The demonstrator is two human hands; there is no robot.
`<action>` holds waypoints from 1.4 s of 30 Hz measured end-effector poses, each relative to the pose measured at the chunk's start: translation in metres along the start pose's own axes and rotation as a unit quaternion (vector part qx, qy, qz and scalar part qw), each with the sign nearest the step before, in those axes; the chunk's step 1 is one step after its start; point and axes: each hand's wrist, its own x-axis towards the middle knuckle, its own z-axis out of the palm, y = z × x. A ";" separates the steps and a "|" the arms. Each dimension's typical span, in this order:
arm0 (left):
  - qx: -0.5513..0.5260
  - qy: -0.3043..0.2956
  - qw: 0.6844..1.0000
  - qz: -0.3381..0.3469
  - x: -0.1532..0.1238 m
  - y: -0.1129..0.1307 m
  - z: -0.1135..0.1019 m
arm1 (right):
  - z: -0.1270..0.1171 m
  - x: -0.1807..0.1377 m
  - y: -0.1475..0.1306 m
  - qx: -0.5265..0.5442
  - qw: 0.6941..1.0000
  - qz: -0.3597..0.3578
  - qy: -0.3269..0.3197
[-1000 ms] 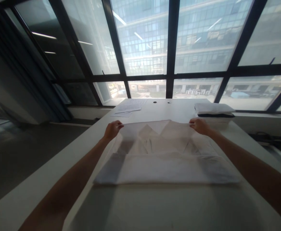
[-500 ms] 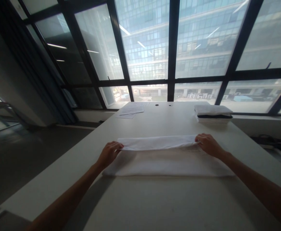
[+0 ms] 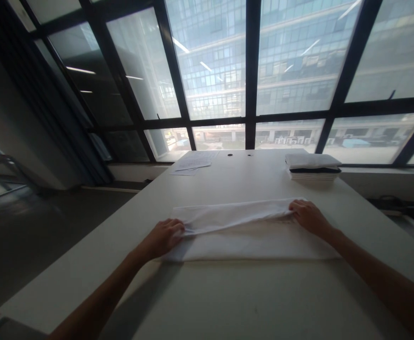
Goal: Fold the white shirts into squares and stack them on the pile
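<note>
A white garment lies folded into a wide strip on the white table. Its far edge is lifted and doubled over toward me. My left hand pinches the left end of that raised fold. My right hand pinches the right end, slightly farther from me than the left. Both forearms reach in from the bottom of the view.
A stack of folded cloths sits at the table's far right corner. Loose paper sheets lie at the far left. Two small round holes mark the far edge. Tall windows stand behind the table; dark floor is at the left.
The garment lay open with its collar showing; both hands have drawn its far edge toward me, folding it over. My left hand has come a little nearer since half a second ago.
</note>
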 end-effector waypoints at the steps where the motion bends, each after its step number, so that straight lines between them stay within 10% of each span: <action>1: 0.000 -0.001 1.000 0.009 0.003 0.008 -0.002 | -0.002 0.001 -0.001 0.001 1.000 0.004 0.004; 9: -0.051 0.027 0.991 0.123 0.074 0.074 0.038 | 0.013 -0.001 0.005 0.051 0.997 -0.040 -0.049; 17: -0.077 -0.004 0.984 0.160 0.109 0.071 0.064 | 0.019 -0.004 0.011 0.088 0.987 -0.048 -0.123; 29: -0.054 -0.018 0.984 0.168 0.139 0.120 0.073 | 0.020 0.002 -0.075 0.209 0.960 -0.150 -0.107; 42: 0.023 -0.030 0.999 0.002 0.029 -0.018 0.046 | 0.033 0.003 -0.053 0.167 0.977 -0.104 -0.083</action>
